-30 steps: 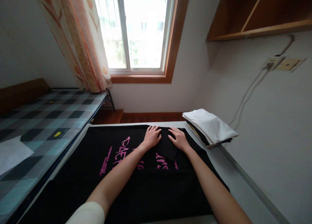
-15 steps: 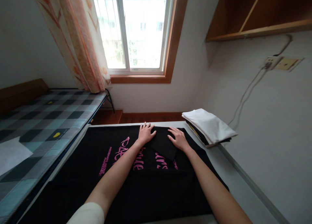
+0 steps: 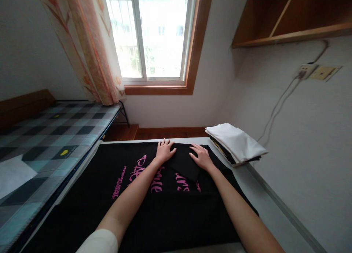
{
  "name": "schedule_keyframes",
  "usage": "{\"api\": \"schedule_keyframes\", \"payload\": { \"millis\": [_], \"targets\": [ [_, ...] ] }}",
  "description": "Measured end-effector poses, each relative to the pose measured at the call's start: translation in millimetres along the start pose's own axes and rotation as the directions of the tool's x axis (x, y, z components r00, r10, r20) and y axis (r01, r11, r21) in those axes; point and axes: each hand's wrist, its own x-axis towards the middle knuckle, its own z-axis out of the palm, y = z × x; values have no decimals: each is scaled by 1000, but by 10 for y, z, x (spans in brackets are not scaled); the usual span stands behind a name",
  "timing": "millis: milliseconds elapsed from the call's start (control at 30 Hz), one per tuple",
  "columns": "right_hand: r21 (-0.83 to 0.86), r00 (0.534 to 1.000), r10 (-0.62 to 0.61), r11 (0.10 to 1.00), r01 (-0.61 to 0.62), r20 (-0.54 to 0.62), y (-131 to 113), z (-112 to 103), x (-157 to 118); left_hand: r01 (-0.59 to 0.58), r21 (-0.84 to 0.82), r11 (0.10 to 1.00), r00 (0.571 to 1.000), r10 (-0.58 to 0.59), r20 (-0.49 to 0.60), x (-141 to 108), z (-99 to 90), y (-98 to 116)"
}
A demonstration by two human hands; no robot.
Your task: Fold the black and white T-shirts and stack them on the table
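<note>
A black T-shirt (image 3: 187,216) with pink lettering lies spread over a white table (image 3: 277,209). Near the shirt's far edge, my left hand (image 3: 165,151) rests flat on the cloth, its fingers spread. My right hand (image 3: 202,157) lies on the cloth a little to the right, fingers apart and pointing left. Between the two hands sits a folded-over flap of black cloth (image 3: 183,163), which covers part of the lettering. Neither hand grips anything. My left forearm hides some of the print.
A stack of folded clothes (image 3: 235,141), white on top, stands at the table's far right against the wall. Left of the table is a bed with a checked mattress (image 3: 68,124) and a white sheet (image 3: 16,174) on it. A wooden shelf (image 3: 297,33) hangs upper right.
</note>
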Motion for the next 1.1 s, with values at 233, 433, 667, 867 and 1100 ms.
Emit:
{"api": "schedule_keyframes", "payload": {
  "millis": [233,433,667,867,1100],
  "targets": [
    [3,1000,0,1000,0,10,21,11,7,5,9,1000,1000,-5,16,-3,-22,15],
    [2,1000,7,1000,-7,13,22,14,10,1,-9,1000,1000,-1,20,-5,-45,16],
    [-4,1000,10,1000,-10,13,8,7,5,-4,-28,1000,1000,4,9,-9,-37,21],
    [-1,1000,16,1000,-16,12,3,-4,-1,-37,-82,996,999,35,-19,34,-47,-94],
    [3,1000,-3,1000,3,-11,9,4,-10,-48,-190,981,992,25,-121,80,-112,-287]
  ]
}}
